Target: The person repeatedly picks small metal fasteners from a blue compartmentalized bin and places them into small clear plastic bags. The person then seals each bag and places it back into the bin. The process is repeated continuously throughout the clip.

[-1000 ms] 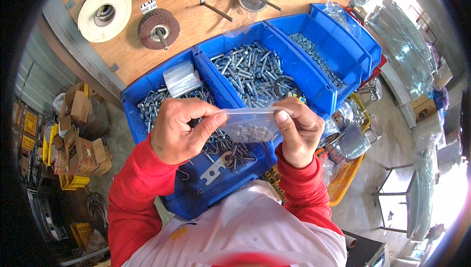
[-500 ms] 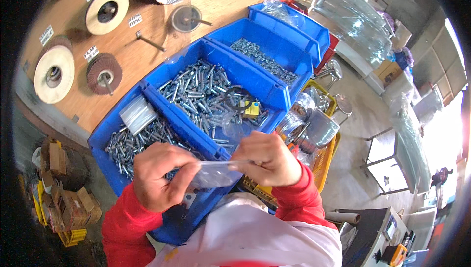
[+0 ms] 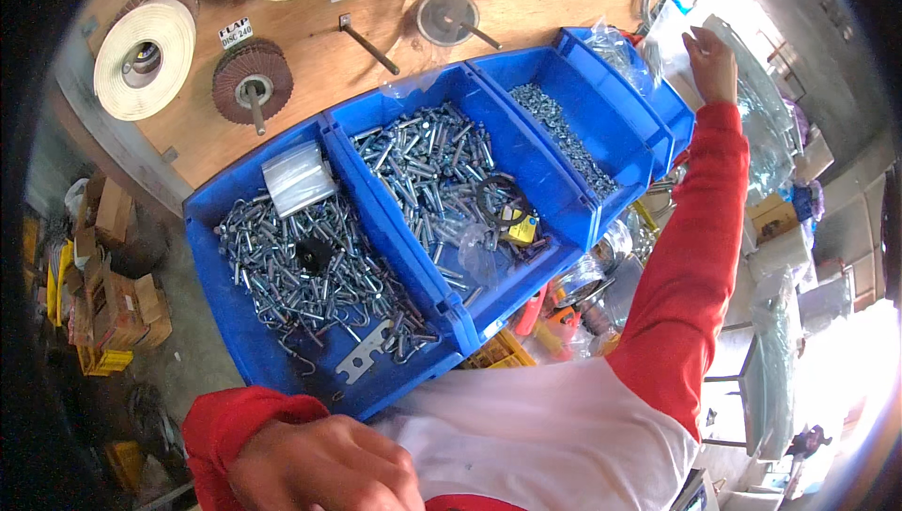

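Far left, cardboard boxes (image 3: 108,257) are stacked on the floor below the board. Up on the wooden board (image 3: 310,88) there's a pale buffing wheel (image 3: 143,58) and next to it a brownish flap disc (image 3: 250,82) on a peg, with more discs along the top edge.

Left hand (image 3: 324,464) is down at the bottom, pulled in close to the body with the red sleeve bunched at the wrist. You only see the back of it with the knuckles curled, so I can't tell whether that grip is pinching anything.

Just above it sits the left blue bin (image 3: 225,342), full of steel hooks (image 3: 310,276), with a flat metal bracket (image 3: 365,359) lying near its front edge and a stack of small clear bags (image 3: 299,176) at its back. The middle blue bin (image 3: 526,163) touches it side by side and holds bolts (image 3: 423,173), plus a dark ring (image 3: 503,201) and a small yellow thing right beside it. The third blue bin (image 3: 611,98) has finer screws (image 3: 564,135) in it.

Right hand (image 3: 712,65) is stretched way out past the far end of the bins, arm fully extended, fingers loosely spread and touching a clear plastic bag (image 3: 672,37) up there. It isn't clamped on it as far as I can see. More plastic-wrapped stuff sits further right.
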The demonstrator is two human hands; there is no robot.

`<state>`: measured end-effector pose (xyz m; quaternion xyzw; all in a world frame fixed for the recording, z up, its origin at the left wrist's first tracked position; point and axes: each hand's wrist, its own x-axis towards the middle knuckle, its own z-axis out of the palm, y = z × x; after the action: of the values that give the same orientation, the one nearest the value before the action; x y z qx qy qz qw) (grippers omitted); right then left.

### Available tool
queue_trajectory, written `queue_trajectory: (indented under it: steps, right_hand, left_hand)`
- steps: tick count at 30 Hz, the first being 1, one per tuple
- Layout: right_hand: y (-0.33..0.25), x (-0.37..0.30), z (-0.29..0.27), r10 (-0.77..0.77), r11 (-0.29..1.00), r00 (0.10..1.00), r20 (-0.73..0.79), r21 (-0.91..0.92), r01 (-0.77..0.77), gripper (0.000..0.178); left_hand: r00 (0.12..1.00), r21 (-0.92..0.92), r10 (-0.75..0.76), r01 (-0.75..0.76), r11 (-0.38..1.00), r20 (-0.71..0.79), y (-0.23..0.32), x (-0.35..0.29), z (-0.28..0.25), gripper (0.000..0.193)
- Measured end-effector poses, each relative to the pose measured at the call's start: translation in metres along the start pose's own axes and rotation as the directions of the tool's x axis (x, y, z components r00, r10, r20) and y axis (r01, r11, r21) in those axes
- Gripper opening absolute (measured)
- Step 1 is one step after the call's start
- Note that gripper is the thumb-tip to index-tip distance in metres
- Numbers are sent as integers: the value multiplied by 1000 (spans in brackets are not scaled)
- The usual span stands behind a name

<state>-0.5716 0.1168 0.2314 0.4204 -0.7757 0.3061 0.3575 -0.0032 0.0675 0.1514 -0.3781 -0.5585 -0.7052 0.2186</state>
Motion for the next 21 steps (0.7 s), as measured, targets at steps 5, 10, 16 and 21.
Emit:
queue_trajectory:
  steps: [5, 10, 16, 21]
  right_hand:
    - [-87, -88, 5, -74, 882, 995, -62, 462, 94, 34]
    - [-231, -299, -10, -444, 485, 896, -10, 838, 249, 10]
    - [-318, -377, -5, -509, 364, 846, 157, 930, 47, 12]
    - [-311, -389, 3, -412, 418, 853, 321, 898, -136, 11]
  left_hand:
    - [944, 332, 94, 17, 943, -317, -12, -44, -39, 21]
    - [534, 548, -122, 822, -154, -836, -19, -132, -163, 37]
    - [557, 587, -301, 455, -670, -775, -57, -183, -224, 20]
    - [613, 587, -177, 571, -573, -770, -46, -170, -220, 12]
